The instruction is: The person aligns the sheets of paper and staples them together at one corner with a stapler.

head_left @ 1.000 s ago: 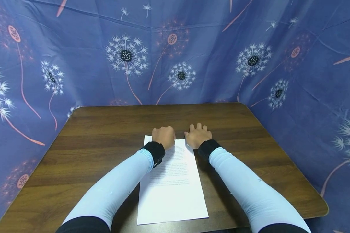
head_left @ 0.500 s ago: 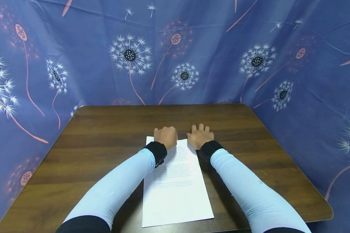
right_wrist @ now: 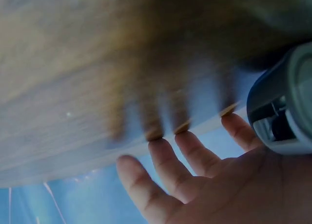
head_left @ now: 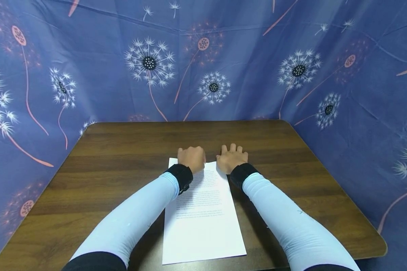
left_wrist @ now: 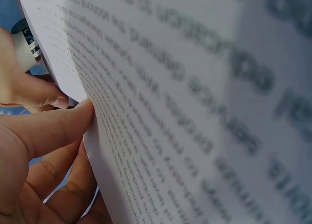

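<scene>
We see a dark wooden table [head_left: 122, 165] ringed by a blue dandelion-print curtain [head_left: 88, 75]; a printed sheet [head_left: 203, 222] lies from mid-tabletop to its near edge, our left hand [head_left: 191, 159] pinching its far edge, our right hand [head_left: 231, 159] spread flat beside its far right corner

Dark wooden table [head_left: 122, 165] before me, rounded corners, grain running side to side. Blue cloth backdrop [head_left: 88, 75] hangs on three sides, printed with white dandelion heads and pink stems, creased in places. Light is even and soft.
</scene>
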A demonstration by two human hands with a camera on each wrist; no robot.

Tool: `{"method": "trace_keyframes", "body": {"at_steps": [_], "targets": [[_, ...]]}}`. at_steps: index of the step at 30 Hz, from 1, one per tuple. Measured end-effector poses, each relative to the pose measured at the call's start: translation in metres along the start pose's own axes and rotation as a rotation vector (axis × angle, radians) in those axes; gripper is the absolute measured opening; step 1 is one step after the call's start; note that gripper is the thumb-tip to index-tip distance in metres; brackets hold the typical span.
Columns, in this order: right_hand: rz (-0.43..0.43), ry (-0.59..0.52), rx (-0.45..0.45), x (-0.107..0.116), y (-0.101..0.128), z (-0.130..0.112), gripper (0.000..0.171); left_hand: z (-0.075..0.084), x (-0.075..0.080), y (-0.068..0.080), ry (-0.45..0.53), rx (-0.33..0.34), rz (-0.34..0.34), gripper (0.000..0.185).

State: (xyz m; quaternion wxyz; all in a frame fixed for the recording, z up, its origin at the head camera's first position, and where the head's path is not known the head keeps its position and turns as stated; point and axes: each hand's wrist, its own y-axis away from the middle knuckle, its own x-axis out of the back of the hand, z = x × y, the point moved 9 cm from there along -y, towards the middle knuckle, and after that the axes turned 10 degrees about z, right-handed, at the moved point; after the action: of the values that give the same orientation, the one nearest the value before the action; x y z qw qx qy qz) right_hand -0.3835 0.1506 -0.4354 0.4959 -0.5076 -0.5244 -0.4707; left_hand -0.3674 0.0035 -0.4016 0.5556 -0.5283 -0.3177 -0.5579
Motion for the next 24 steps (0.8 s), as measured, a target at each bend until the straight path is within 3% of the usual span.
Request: {"method": "trace_keyframes", "body": {"at_steps": [8,17,24], "targets": [[0.005,0.053,0.001,0.008,0.003,0.001,0.067,0.003,0.002,-0.003,0.007,-0.033,-0.004,0.015],[-0.005,0.102,0.015,0.006,0.001,-0.008,0.068,-0.003,0.005,-0.001,0.008,-0.003,-0.021,0.016],[0.0,0.058,-0.001,0.0,0.003,-0.003,0.066,0.002,0.001,-0.003,-0.012,-0.023,-0.047,0.017]]}}
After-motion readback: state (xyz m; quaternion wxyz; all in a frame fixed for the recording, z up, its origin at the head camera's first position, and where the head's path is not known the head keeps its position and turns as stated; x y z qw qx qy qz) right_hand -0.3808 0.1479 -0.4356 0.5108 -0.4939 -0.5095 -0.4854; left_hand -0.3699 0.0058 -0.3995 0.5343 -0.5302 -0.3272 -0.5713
